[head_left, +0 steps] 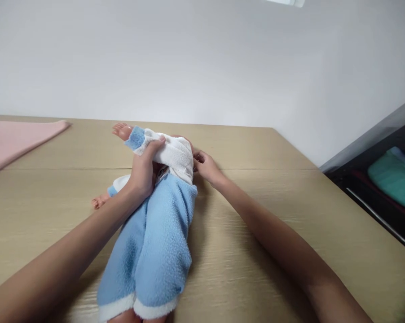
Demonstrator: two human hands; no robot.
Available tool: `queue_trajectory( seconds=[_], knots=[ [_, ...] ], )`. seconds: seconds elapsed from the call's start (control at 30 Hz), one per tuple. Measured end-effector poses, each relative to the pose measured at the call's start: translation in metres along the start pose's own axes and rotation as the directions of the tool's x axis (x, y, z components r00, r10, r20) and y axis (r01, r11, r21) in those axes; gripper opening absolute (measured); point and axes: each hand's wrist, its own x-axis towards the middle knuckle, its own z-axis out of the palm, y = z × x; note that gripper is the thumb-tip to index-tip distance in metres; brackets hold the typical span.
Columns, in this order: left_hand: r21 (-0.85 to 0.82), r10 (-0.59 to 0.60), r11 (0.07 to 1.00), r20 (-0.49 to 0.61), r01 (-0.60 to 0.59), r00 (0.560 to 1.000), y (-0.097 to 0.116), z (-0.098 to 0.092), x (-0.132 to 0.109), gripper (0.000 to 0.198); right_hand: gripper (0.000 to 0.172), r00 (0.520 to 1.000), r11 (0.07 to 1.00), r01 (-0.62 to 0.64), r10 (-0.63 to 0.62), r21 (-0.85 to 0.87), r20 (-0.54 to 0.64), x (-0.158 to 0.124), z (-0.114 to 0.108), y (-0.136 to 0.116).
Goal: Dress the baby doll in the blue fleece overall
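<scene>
A baby doll (165,233) lies turned partly on its side on the wooden table, its legs toward me. It wears fluffy blue trousers with white cuffs and a white top (175,157) with blue sleeve ends. My left hand (144,168) is closed around the doll's raised sleeved arm, thumb on top. Behind the doll's shoulder, my right hand (205,166) has its fingers curled at the back edge of the white top; what the fingertips pinch is hidden. The doll's head is mostly hidden behind its arm and shoulder.
A pink cloth (20,139) lies flat at the table's far left. The wooden table (256,215) meets a pale wall at the back. Beyond its right edge stands a dark rack or shelf holding green fabric (394,177).
</scene>
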Motion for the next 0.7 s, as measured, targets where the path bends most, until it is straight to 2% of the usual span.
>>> queue_trajectory(
  seconds=[0.1,0.23,0.33,0.43,0.53,0.6,0.63,0.7],
  knots=[
    [-0.051,0.011,0.999,0.021,-0.010,1.000,0.000,0.003,-0.002,0.037,0.027,1.000,0.998,0.003,-0.001,0.070,-0.019,-0.002,0.003,-0.003],
    [-0.124,0.036,0.992,0.040,-0.031,0.999,0.000,0.005,-0.003,0.031,0.026,0.997,0.985,-0.066,0.069,0.157,-0.017,-0.002,0.003,0.001],
    [-0.062,0.092,0.994,0.002,-0.092,0.996,0.000,0.005,-0.004,0.028,0.026,0.991,0.974,-0.117,0.127,0.193,-0.040,-0.003,0.004,0.006],
    [0.083,0.155,0.985,-0.043,-0.151,0.987,-0.002,0.004,-0.005,0.035,0.026,0.986,0.973,-0.099,0.124,0.210,-0.112,-0.012,0.007,0.009],
    [0.193,0.231,0.957,-0.058,-0.216,0.971,-0.003,0.003,-0.005,0.047,0.026,0.965,0.980,-0.006,0.057,0.197,-0.255,-0.040,0.008,0.007],
    [0.234,0.261,0.942,-0.052,-0.242,0.964,-0.004,0.003,-0.005,0.054,0.022,0.951,0.986,0.087,-0.040,0.141,-0.308,-0.066,0.007,0.002],
    [0.243,0.264,0.939,-0.052,-0.244,0.963,-0.004,0.003,-0.005,0.056,0.023,0.950,0.985,0.154,-0.124,0.083,-0.285,-0.079,0.007,-0.002],
    [0.242,0.262,0.940,-0.061,-0.241,0.963,-0.004,0.004,-0.005,0.059,0.033,0.950,0.957,0.288,-0.291,-0.044,-0.116,-0.103,0.006,-0.012]
  ],
)
